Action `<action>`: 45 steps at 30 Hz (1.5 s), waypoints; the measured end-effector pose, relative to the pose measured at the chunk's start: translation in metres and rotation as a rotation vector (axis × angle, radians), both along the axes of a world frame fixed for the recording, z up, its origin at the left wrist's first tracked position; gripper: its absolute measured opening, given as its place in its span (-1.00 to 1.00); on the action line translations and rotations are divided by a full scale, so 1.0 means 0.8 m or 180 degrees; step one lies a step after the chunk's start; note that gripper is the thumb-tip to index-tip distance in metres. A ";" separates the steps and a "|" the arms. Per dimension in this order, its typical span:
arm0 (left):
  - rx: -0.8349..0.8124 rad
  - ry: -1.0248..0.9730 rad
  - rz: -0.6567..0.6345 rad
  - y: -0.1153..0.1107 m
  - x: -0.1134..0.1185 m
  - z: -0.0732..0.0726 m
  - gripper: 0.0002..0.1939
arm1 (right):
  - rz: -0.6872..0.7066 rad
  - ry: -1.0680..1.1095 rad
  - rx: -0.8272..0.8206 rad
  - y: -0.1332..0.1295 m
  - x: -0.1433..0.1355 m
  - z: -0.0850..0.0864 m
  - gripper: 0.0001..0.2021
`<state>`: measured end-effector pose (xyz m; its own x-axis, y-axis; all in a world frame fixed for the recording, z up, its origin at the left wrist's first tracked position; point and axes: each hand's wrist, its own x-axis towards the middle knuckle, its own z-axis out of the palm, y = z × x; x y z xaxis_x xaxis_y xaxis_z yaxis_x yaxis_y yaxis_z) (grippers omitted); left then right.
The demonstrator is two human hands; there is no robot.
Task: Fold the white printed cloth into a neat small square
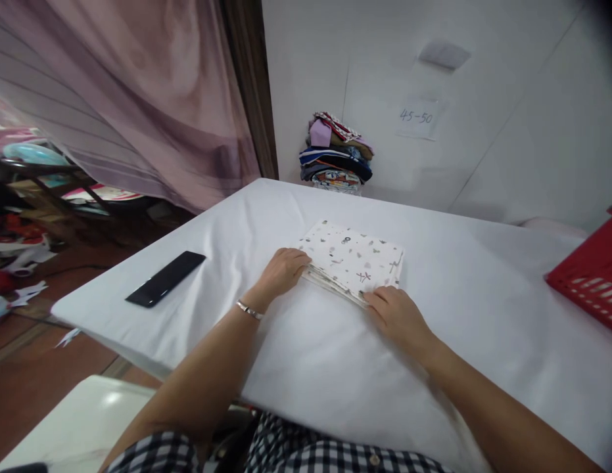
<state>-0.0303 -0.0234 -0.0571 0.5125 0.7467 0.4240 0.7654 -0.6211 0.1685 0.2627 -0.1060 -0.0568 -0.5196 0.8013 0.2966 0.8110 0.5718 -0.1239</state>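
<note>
A folded white cloth (352,253) with small grey and dark prints lies flat on the white-covered table, its stacked layers showing along the near edge. My left hand (284,268), with a silver bracelet at the wrist, grips the cloth's near left corner, fingers on top and the thumb largely hidden. At the near right corner, my right hand (397,314) closes on the layers in the same way, fingertips over the upper face.
A black flat slab (166,278) rests at the table's left. Beyond the far edge is a pile of folded clothes (336,152) by the wall. A red plastic basket (594,272) stands at the right. The white tablecloth (483,309) has wrinkles. A pink curtain (177,85) hangs at left.
</note>
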 end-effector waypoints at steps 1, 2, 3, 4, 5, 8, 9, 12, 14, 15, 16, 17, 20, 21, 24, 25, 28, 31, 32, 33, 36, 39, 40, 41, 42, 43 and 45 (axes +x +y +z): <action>0.0003 -0.0006 0.0072 0.001 -0.002 -0.001 -0.72 | -0.0009 0.0057 0.0022 0.000 0.001 -0.001 -0.75; -0.0007 -0.0006 0.0121 0.003 -0.005 -0.002 -0.72 | -0.0023 0.0123 0.0059 0.001 0.003 -0.003 -0.73; -0.0031 0.0002 0.0156 0.004 -0.006 -0.004 -0.72 | -0.0039 0.0181 0.0109 0.002 0.004 -0.005 -0.72; -0.0061 0.0015 0.0190 0.005 -0.007 -0.004 -0.72 | -0.0050 0.0211 0.0162 0.002 0.005 -0.007 -0.72; -0.0091 0.0027 0.0224 0.006 -0.008 -0.005 -0.72 | -0.0050 0.0203 0.0207 0.003 0.005 -0.008 -0.72; -0.0170 0.0027 0.0323 0.006 -0.009 -0.004 -0.72 | 0.0004 0.0021 0.0225 0.001 0.002 -0.008 -0.71; -0.0196 0.0014 0.0352 0.005 -0.009 -0.004 -0.72 | 0.0015 -0.0039 0.0193 0.000 0.001 -0.007 -0.72; -0.0318 -0.0140 0.0413 0.002 -0.011 -0.002 -0.74 | -0.0011 -0.0135 0.0103 -0.001 -0.002 -0.005 -0.76; -0.0472 -0.0423 0.0484 0.002 -0.013 -0.003 -0.75 | -0.0030 -0.0200 0.0112 -0.001 -0.003 -0.006 -0.77; -0.0563 -0.0591 0.0535 0.003 -0.015 -0.004 -0.74 | -0.0032 -0.0238 0.0144 0.000 -0.003 -0.007 -0.76; -0.0651 -0.0749 0.0584 0.005 -0.015 -0.005 -0.75 | -0.0030 -0.0274 0.0179 0.000 -0.004 -0.009 -0.74; -0.0723 -0.0882 0.0627 0.006 -0.015 -0.006 -0.77 | -0.0026 -0.0307 0.0206 -0.001 -0.004 -0.010 -0.73; -0.0754 -0.1098 0.0839 0.012 -0.010 -0.008 -0.79 | -0.0031 -0.0317 0.0159 -0.006 -0.004 -0.010 -0.71; -0.0695 -0.1119 0.0941 0.014 -0.006 -0.009 -0.75 | -0.0018 -0.0271 0.0084 -0.008 -0.003 -0.008 -0.71; -0.0469 -0.1050 0.1240 0.016 0.005 -0.011 -0.73 | 0.0084 0.0067 -0.0255 -0.009 0.004 0.007 -0.74; -0.0409 -0.1008 0.1286 0.016 0.008 -0.011 -0.75 | 0.0101 0.0247 -0.0339 -0.006 0.007 0.013 -0.75; -0.0313 -0.0982 0.1370 0.016 0.011 -0.013 -0.81 | -0.0019 0.0787 -0.0272 0.017 0.016 0.026 -0.73; -0.0335 -0.1016 0.1420 0.016 0.009 -0.013 -0.81 | -0.0233 0.0879 -0.0098 0.043 0.020 0.022 -0.73; -0.0361 -0.1015 0.1430 0.015 0.008 -0.013 -0.81 | -0.0253 0.0768 -0.0122 0.048 0.020 0.015 -0.72; -0.0387 -0.1008 0.1434 0.015 0.007 -0.013 -0.80 | -0.0258 0.0638 -0.0151 0.052 0.021 0.007 -0.71; -0.0431 -0.0980 0.1412 0.016 0.005 -0.012 -0.78 | -0.0214 0.0470 -0.0216 0.053 0.026 -0.020 -0.66; -0.0435 -0.0930 0.1408 0.018 0.004 -0.012 -0.73 | -0.0456 0.0936 -0.0392 0.061 0.043 -0.027 -0.68; -0.0436 -0.0914 0.1420 0.018 0.005 -0.011 -0.71 | -0.0633 0.1159 -0.0451 0.068 0.050 -0.023 -0.71; -0.0437 -0.0900 0.1442 0.019 0.006 -0.011 -0.69 | -0.0847 0.1371 -0.0505 0.077 0.058 -0.017 -0.73; -0.0436 -0.0879 0.1461 0.019 0.007 -0.010 -0.68 | -0.1088 0.1549 -0.0599 0.087 0.065 -0.009 -0.76; -0.0432 -0.0857 0.1474 0.019 0.008 -0.009 -0.67 | -0.1308 0.1667 -0.0760 0.098 0.072 -0.001 -0.79; -0.0407 -0.0814 0.1472 0.019 0.009 -0.009 -0.69 | -0.1652 0.1744 -0.1213 0.117 0.080 0.013 -0.81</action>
<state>-0.0229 -0.0084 -0.0639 0.0106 0.9236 0.3832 0.8786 -0.1916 0.4373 0.3269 -0.0123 -0.0460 0.0804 0.9949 0.0605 0.7283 -0.0172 -0.6851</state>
